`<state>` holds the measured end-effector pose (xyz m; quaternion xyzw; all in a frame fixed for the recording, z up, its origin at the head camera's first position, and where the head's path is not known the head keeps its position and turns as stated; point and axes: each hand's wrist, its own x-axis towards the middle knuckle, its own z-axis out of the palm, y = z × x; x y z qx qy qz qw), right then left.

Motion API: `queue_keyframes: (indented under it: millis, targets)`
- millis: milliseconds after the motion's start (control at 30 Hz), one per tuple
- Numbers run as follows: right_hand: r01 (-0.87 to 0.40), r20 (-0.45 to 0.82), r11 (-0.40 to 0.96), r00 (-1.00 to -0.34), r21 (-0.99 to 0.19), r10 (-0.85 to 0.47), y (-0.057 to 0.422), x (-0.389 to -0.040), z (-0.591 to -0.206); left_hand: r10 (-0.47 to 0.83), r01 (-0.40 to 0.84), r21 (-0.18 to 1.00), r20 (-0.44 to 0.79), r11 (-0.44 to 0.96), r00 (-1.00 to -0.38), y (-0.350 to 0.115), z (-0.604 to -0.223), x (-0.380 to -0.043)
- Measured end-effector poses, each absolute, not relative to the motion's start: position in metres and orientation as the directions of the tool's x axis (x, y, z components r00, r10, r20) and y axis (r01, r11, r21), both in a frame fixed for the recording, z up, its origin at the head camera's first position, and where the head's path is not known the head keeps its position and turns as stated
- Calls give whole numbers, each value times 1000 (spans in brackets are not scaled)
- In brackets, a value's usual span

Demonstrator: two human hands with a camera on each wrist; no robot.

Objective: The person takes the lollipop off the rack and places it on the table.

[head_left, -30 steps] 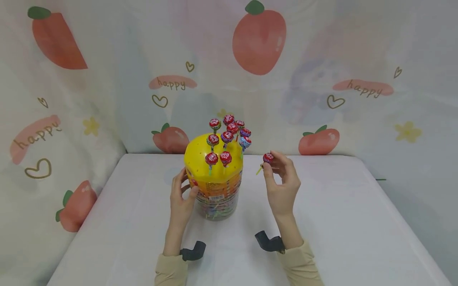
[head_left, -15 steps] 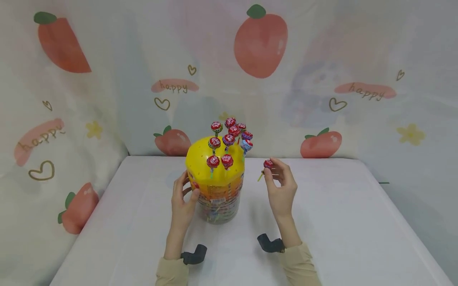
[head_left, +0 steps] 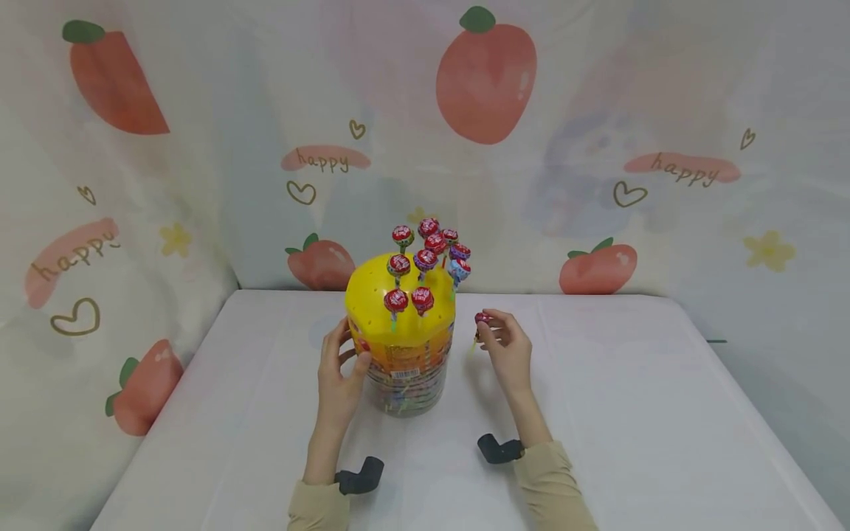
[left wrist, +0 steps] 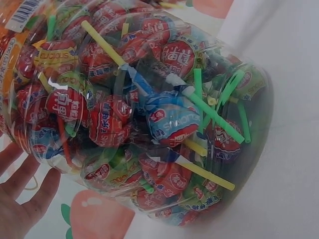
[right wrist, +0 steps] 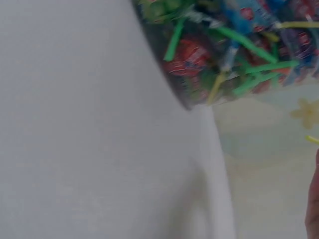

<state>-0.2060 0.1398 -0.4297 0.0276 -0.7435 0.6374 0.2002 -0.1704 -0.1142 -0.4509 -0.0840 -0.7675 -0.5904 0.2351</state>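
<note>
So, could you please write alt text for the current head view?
A person's right hand pinches a lollipop to the right of a jar, whose side the left hand grips. Other lollipops stick up from its yellow lid; the jar stands on a white table before a fruit-printed cloth.

The left hand [head_left: 339,382] and right hand [head_left: 511,363] are bare. The left sleeve [head_left: 320,507] and right sleeve [head_left: 553,481] are beige and creased. The left wrist mount [head_left: 361,476] and right wrist mount [head_left: 496,449] are black, bent like pipe elbows.
</note>
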Motion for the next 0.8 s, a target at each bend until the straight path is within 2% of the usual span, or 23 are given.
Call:
queue_keyframes:
  millis: [267, 567, 800]
  targets:
    - [-105, 154, 268, -974, -958, 168, 148, -232, -480, -148, 405, 866, 459, 293, -876, -114, -450, -169]
    - [62, 20, 430, -983, -901, 184, 153, -237, -491, -147, 413, 859, 471, 303, -870, -115, -452, -171]
    - [118, -13, 500, -978, -858, 208, 151, -240, -498, -146, 419, 857, 475, 301, -868, -116, -453, -172]
